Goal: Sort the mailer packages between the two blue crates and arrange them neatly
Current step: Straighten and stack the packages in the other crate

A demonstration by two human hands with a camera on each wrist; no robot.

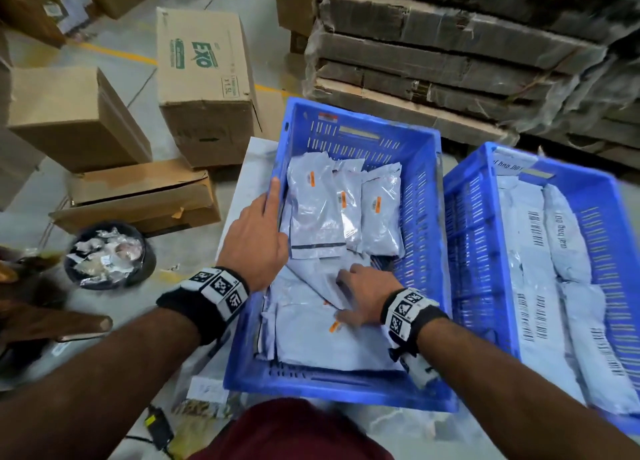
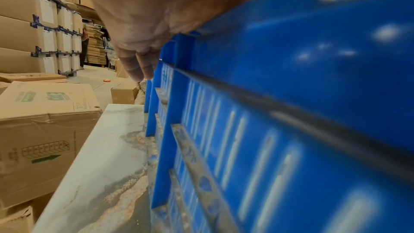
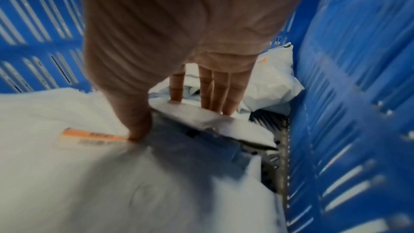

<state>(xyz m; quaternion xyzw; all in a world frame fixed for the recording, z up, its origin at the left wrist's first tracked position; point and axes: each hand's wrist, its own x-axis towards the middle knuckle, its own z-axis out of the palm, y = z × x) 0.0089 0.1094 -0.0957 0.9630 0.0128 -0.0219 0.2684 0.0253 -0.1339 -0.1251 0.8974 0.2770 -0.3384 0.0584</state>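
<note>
We get the head cam looking down, fwd over both crates. L wrist cam sits low, v. close outside the near blue crate (image 2: 291, 112), facing along its wall. R wrist cam looks down inside it. All 3 views share that crate.

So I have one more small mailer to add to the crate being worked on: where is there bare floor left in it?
One free patch: the slatted floor between the upright mailers, the right hand and the crate's right wall. The near half under the flat mailers is crowded; the right crate looks filled.
</note>
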